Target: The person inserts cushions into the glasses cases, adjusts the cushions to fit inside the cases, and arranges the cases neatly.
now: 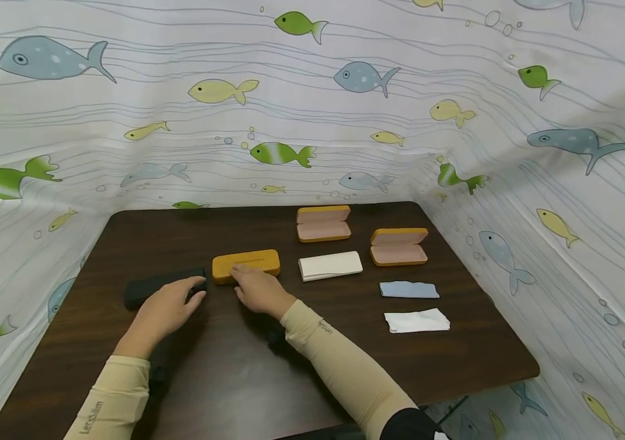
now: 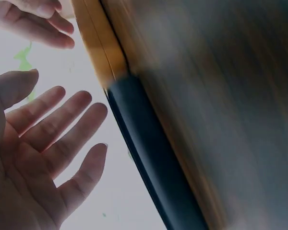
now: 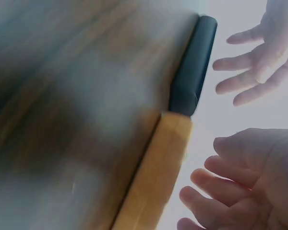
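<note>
- My left hand (image 1: 166, 308) has its fingers loosely spread and holds nothing, by the right end of the black case (image 1: 147, 290).
- My right hand (image 1: 261, 292) is relaxed, fingers slightly bent around nothing, at the closed yellow case (image 1: 259, 261); I cannot tell whether it touches.
- Both those cases lie nearly end to end on the dark surface (image 1: 477, 342).
- To their right lie a flat white piece (image 1: 330, 266), two open pink-lined cases (image 1: 323, 231), a light-blue cloth (image 1: 409, 289) and a white cloth (image 1: 416, 321).

White fish-printed cloth (image 1: 301, 116) hangs behind; a dark, round-cornered wood-grain table (image 1: 235, 385) stands before it.
</note>
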`<state>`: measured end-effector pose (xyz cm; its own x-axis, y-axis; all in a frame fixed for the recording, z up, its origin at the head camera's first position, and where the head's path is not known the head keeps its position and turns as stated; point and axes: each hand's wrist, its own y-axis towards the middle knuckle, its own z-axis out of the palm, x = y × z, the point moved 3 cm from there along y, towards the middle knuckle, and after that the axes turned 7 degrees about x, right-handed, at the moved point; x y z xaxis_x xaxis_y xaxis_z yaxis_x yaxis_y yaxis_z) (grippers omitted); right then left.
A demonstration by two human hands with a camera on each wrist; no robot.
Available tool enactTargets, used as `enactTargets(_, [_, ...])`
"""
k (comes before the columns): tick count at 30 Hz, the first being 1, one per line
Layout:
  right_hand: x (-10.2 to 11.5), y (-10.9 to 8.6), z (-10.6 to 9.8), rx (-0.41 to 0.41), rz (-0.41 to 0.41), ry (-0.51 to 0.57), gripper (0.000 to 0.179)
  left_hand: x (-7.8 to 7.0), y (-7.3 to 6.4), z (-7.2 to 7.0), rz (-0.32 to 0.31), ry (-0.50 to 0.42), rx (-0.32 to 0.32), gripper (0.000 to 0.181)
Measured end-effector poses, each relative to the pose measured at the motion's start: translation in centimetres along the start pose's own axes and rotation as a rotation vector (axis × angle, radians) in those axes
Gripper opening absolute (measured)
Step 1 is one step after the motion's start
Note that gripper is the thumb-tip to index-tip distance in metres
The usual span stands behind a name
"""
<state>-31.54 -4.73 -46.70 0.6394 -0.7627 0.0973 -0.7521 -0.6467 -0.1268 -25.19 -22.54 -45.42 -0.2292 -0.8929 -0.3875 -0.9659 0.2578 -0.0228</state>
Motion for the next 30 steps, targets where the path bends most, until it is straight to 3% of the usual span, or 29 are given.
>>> enactTargets(7, [-3.9, -2.8, -0.4, 0.018, 0.054, 0.105, 0.046, -3.9, 2.3, 1.8, 0.088, -0.080, -0.007, 0.036])
enactTargets(19, [-10.7, -7.5, -0.7, -0.015, 0.119, 0.286, 0.041, -10.4, 6.4, 4.9, 0.208, -0.215, 0.070, 0.030])
enactTargets(30, [-17.6, -12.3, -1.0, -0.008, 0.211, 0.449, 0.027, -17.2, 9.7, 8.2, 0.294, -0.245, 0.108, 0.022])
